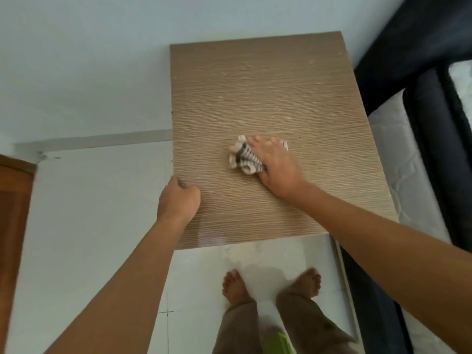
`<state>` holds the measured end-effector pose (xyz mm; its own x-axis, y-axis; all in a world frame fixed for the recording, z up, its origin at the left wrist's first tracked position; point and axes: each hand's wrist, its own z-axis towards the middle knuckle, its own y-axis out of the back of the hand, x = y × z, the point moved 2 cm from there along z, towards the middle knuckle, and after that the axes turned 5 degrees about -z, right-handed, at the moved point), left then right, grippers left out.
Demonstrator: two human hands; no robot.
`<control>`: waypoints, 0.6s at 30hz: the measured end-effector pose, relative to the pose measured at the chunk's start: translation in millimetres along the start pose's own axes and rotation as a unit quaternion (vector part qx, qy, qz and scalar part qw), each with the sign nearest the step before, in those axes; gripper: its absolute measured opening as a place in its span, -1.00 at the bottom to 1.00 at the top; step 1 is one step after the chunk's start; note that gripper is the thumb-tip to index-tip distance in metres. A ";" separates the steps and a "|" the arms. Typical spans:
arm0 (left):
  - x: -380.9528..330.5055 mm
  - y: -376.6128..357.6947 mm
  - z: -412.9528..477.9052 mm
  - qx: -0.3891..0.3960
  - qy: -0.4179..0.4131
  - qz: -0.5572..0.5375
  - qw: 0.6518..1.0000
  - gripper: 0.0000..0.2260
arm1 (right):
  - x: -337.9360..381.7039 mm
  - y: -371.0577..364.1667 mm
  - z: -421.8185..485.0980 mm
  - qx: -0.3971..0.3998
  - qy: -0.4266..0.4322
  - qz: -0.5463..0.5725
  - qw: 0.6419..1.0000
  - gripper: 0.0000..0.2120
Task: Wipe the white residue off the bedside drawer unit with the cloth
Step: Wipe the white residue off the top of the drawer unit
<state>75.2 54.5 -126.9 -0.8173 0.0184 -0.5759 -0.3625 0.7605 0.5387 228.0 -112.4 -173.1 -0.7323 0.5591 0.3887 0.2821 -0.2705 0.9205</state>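
The bedside drawer unit's wood-grain top (pixel 268 85) fills the middle of the view, seen from above. A crumpled white cloth with dark stripes (pixel 242 157) lies near the top's centre. My right hand (pixel 277 167) presses flat on the cloth with fingers stretched over it, thumb side toward me. My left hand (pixel 178 198) grips the unit's left edge near the front corner, fingers curled over the rim. A faint pale haze shows on the wood just beyond the cloth and at the front edge.
A bed with a dark frame (pixel 419 60) and white mattress (pixel 401 154) stands right against the unit. Pale wall behind, white tiled floor (pixel 97 226) at left. A brown wooden door or panel (pixel 12 213) is at far left. My bare feet stand before the unit.
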 end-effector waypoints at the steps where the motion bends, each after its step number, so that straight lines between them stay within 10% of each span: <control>1: -0.5 1.4 -0.2 0.005 -0.002 -0.001 1.000 -0.65 | 11.2 -2.1 -20.9 0.008 0.038 0.005 0.999 -0.40; 10: -0.1 4.8 1.1 0.002 -0.020 -0.015 1.000 -0.69 | 72.9 -3.1 -157.6 0.093 0.115 0.105 0.983 -0.17; 14: 4.6 13.7 4.2 0.005 0.008 -0.048 0.999 -0.72 | 78.7 38.5 -122.0 0.028 0.080 0.162 0.983 -0.58; 18: 12.5 26.9 11.5 0.018 0.077 -0.107 0.991 -0.77 | 60.5 60.0 -28.5 0.003 -0.023 0.090 0.996 -0.59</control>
<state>60.4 82.6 -126.7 -0.7827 -0.2432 -0.5730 -0.5215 0.7586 0.3905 182.9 -117.2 -95.5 -0.6401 0.5376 0.5489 0.4097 -0.3656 0.8358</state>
